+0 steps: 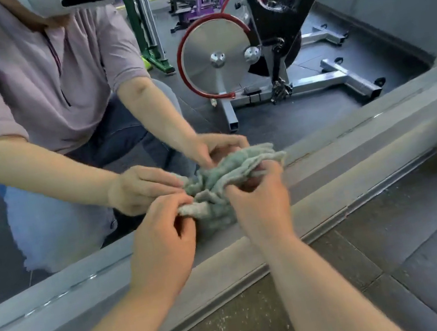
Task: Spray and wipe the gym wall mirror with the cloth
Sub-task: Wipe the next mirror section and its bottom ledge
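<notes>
A crumpled grey-green cloth (212, 201) is bunched between both my hands, right at the bottom edge of the wall mirror (316, 95). My left hand (163, 239) pinches the cloth's left end with curled fingers. My right hand (261, 201) grips the right part of the bundle. The mirror shows the reflection of both hands, the cloth and a crouching person in a mauve shirt. No spray bottle is in sight.
A grey metal ledge (342, 161) runs diagonally along the mirror's foot. Dark rubber floor tiles (401, 249) with white specks lie on my side. Reflected in the glass are a spin bike with a red-rimmed flywheel (217, 59) and purple and green gym machines.
</notes>
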Demonstrator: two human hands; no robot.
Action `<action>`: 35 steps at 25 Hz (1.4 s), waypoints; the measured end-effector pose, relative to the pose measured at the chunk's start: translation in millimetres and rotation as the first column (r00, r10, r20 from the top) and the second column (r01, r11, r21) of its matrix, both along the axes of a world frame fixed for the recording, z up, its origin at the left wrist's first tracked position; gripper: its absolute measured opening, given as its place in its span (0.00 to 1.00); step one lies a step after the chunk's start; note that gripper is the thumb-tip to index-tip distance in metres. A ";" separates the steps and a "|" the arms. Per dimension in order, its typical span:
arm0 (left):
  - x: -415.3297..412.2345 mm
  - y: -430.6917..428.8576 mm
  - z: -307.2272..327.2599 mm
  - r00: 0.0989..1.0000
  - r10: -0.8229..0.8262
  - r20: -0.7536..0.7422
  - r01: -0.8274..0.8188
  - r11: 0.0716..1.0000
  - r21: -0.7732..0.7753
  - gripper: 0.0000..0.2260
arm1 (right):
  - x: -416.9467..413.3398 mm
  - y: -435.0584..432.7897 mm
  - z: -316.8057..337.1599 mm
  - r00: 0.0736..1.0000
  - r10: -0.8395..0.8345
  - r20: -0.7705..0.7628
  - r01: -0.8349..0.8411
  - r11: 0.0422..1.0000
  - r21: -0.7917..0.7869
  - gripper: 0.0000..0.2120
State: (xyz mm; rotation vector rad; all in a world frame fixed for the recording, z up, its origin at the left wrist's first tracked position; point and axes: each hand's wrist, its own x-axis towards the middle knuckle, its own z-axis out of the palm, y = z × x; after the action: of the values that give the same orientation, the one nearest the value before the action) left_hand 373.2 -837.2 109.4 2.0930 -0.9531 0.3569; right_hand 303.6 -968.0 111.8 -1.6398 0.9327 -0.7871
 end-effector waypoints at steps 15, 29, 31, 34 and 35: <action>-7.8 -26.3 8.2 0.983 -0.066 0.170 0.087 0.989 -0.122 0.06 | 21.8 -14.9 -9.5 0.968 -0.087 0.237 0.126 0.980 -0.154 0.08; 0.0 -22.8 22.6 0.978 -0.062 0.200 0.122 0.945 -0.303 0.06 | 28.4 18.6 -40.8 0.938 0.324 0.126 -0.157 0.719 -0.677 0.14; -2.3 -27.7 25.9 0.974 -0.088 0.210 0.147 0.949 -0.280 0.06 | 26.7 -29.9 -31.2 0.955 0.186 0.231 0.014 0.751 -0.661 0.13; -4.2 -26.5 22.7 0.971 -0.100 0.219 0.145 0.969 -0.202 0.06 | 18.1 -95.3 -2.3 0.852 -0.272 0.447 0.328 0.943 -0.051 0.10; -3.6 -25.1 22.0 0.972 -0.095 0.215 0.138 0.971 -0.195 0.06 | 23.9 -95.3 0.5 0.818 -0.318 0.480 0.325 0.943 0.071 0.11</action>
State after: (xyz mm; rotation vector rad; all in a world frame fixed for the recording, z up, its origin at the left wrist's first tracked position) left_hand 369.6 -862.3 131.4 1.8255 -1.1038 0.5939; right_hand 327.6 -1063.3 112.3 -1.2106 0.8424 -1.3704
